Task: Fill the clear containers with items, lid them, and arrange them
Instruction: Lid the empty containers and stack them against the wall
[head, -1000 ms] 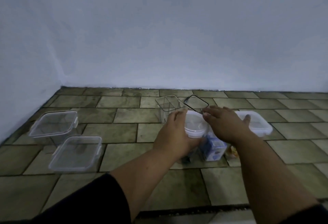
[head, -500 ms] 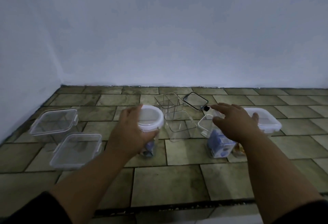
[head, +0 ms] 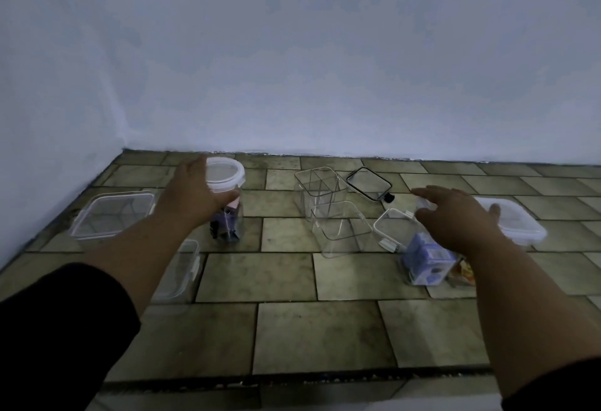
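My left hand (head: 192, 197) grips a round clear jar (head: 226, 205) by its white lid; dark and pink items show inside, and its base rests on or just above the tiled floor at the left. My right hand (head: 455, 218) hovers with fingers spread over a square clear container (head: 422, 254) that holds a blue packet. A clear lid (head: 393, 225) with white clips leans at that container's left side. Two empty square clear containers (head: 328, 212) stand between my hands. A black-rimmed lid (head: 369, 183) lies behind them.
Two lidded rectangular clear boxes sit at the left, one (head: 112, 215) behind my forearm and one (head: 179, 274) partly hidden under it. A white-lidded box (head: 517, 225) lies at the right. The white wall (head: 292, 69) bounds the floor at the back and left.
My left hand has carried the round jar from the middle leftward and farther back, toward the two boxes. My right hand has stayed over the container with the blue packet.
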